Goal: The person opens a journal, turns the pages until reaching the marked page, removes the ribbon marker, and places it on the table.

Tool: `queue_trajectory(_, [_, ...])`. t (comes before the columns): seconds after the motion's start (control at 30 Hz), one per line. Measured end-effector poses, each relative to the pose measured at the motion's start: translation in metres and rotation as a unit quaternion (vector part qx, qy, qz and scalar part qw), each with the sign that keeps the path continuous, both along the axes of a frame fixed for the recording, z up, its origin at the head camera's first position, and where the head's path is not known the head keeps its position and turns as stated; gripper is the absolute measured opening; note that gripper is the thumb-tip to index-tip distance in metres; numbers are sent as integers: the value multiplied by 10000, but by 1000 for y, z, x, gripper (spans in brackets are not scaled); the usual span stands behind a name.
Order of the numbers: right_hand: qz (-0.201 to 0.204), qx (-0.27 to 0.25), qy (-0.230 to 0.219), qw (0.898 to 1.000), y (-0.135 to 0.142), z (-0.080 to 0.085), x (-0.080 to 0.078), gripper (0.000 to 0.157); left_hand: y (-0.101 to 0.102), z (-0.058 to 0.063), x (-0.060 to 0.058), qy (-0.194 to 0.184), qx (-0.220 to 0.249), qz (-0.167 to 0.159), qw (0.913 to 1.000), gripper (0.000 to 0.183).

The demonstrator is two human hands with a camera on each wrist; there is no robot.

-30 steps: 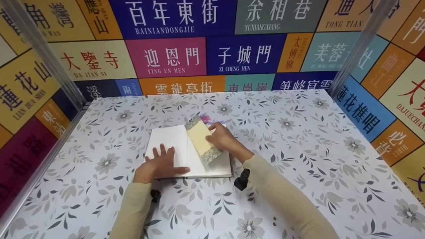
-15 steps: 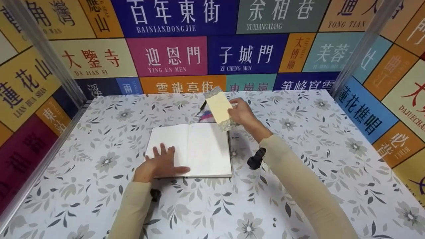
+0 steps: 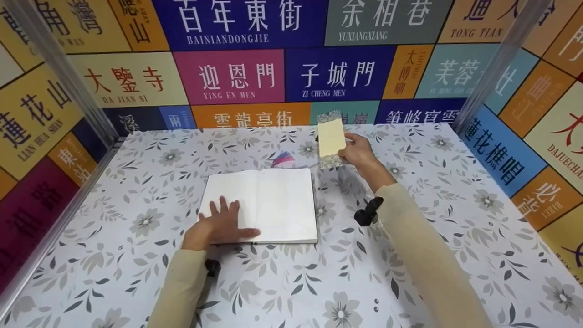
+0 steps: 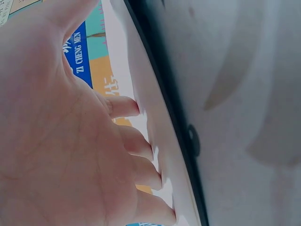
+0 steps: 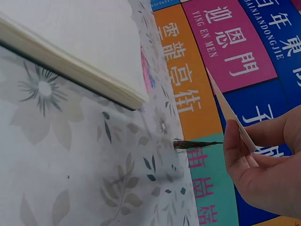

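Note:
My left hand [image 3: 223,225] lies spread on the left page of an open notebook [image 3: 287,205] with blank white pages. In the left wrist view, the fingertips of that hand press on the page beside the dark cover edge [image 4: 165,104]. Beyond the notebook's far right corner, my right hand [image 3: 360,154] holds up a cream bookmark [image 3: 331,137] with grey-green patterned ends. Thumb and fingers pinch its side edge. In the right wrist view the bookmark [image 5: 229,109] is seen nearly edge-on, and a dark tassel [image 5: 195,144] hangs from it.
A pink, blue and white tassel-like thing [image 3: 283,158] lies just behind the notebook. The table [image 3: 136,264] has a cloth with grey flowers and leaves. Panels with large lettering [image 3: 237,77] stand along the back and both sides.
My right hand has lifted the bookmark off the notebook and carried it back and to the right, turning it more upright. The right page is now uncovered. My left hand has stayed put.

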State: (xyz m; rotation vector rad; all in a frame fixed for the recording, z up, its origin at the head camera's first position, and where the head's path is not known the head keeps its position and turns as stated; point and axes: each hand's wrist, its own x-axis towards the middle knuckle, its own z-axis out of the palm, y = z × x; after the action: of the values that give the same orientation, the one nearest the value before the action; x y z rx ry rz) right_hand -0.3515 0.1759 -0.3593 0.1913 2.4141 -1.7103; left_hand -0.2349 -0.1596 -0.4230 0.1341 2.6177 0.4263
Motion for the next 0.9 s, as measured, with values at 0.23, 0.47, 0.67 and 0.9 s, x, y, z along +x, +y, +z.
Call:
queue_trajectory(0.23, [36,-42,-289,9996,15,-24,15,71,-1,-1,0,-36,-1,26,10000,117])
queue_trajectory(0.47, [-23,-148,-359,9992,27,-45,34,70,-1,-1,-1,-51,20,11,10000,117])
queue_trajectory(0.67, [36,-282,-300,9991,34,-58,49,70,0,0,-2,-34,-54,15,10000,116])
queue_trajectory(0.9, [235,167,-213,9994,39,-68,65,69,0,0,-2,-53,41,-34,10000,116])
